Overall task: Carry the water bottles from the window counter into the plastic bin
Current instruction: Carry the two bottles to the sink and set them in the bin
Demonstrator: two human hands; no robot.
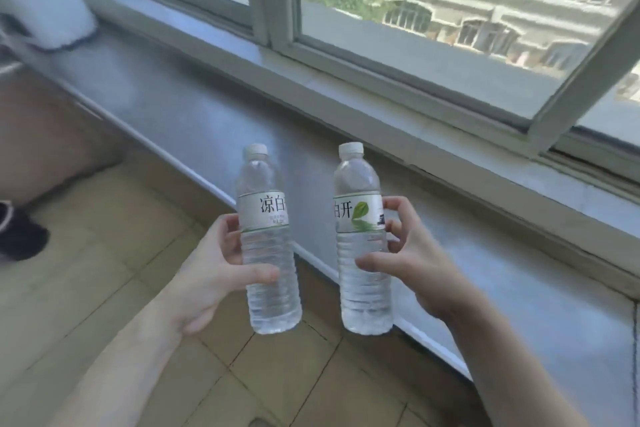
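I hold two clear water bottles with white caps and pale labels, both upright and in the air in front of the grey window counter point(180, 107). My left hand point(214, 263) grips the left bottle point(268, 253) around its middle, below the label. My right hand point(412, 253) grips the right bottle point(362, 253) at label height, thumb in front and fingers behind. Both bottles hang over the counter's front edge and the tiled floor. No plastic bin is in view.
The window frame point(277, 28) runs along the back of the counter. A white object point(45, 7) sits at the counter's far left end. Tan floor tiles point(104, 253) lie below, with a dark shoe point(20, 236) at the left edge.
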